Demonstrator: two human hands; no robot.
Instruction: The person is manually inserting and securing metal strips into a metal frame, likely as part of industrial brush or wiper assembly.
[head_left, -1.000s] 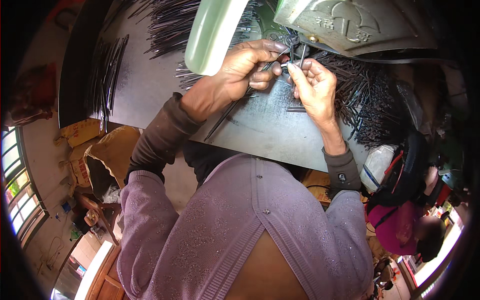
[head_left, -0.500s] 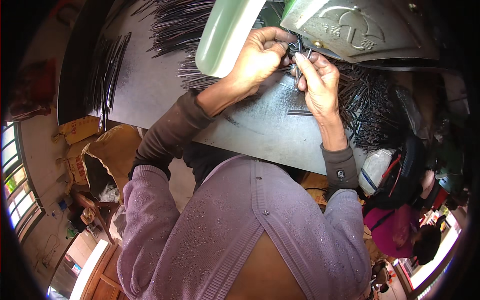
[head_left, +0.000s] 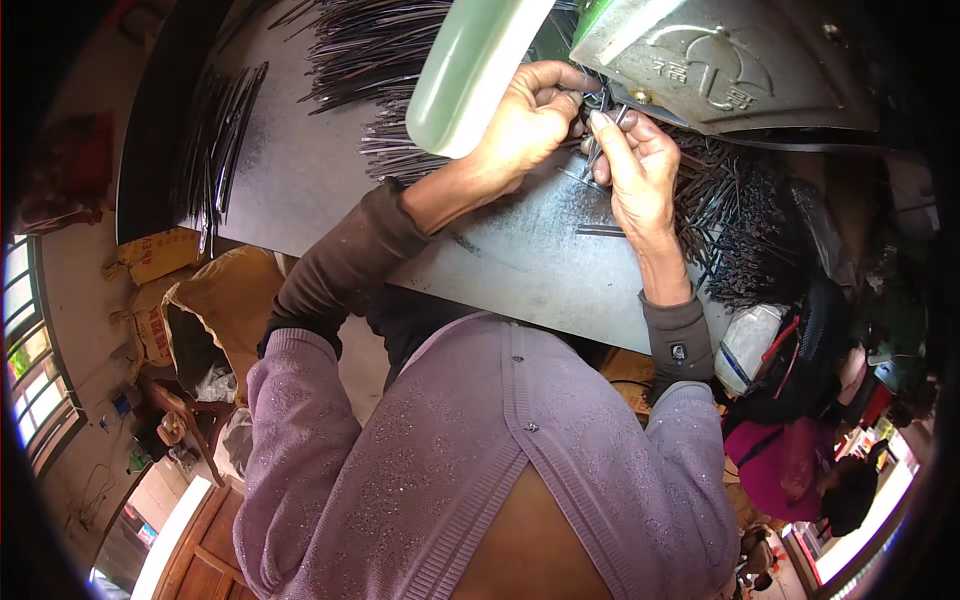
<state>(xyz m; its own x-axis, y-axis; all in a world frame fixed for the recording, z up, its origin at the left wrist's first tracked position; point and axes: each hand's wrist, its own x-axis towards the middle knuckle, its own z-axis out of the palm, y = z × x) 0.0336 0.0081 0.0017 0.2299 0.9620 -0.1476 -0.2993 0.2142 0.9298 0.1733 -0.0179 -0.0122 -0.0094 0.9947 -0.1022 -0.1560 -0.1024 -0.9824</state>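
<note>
My left hand (head_left: pixel 530 120) is at the lower edge of a metal machine housing (head_left: pixel 735 75), its thumb and forefinger pinched on something too small and shaded to name. Close beside it on the right, my right hand (head_left: pixel 640 165) holds thin dark metal strips (head_left: pixel 594 158) between thumb and fingers. The fingertips of both hands nearly meet under the housing. A pale green rounded bar (head_left: pixel 465 85) hangs over my left wrist and partly covers it. Just below my fingers, a couple of short dark strips (head_left: pixel 600 230) lie on the grey metal table (head_left: pixel 510 250).
Bundles of long dark strips (head_left: pixel 365 50) lie at the far left of the table, with another bundle (head_left: pixel 222 150) near its left edge. A large heap of dark pieces (head_left: pixel 745 215) spreads at the right. Sacks (head_left: pixel 165 255) stand below left; a white bag (head_left: pixel 752 340) is at the right.
The whole view has shifted slightly, so machine and bar sit a little further right. Both hands keep nearly the same place and grip.
</note>
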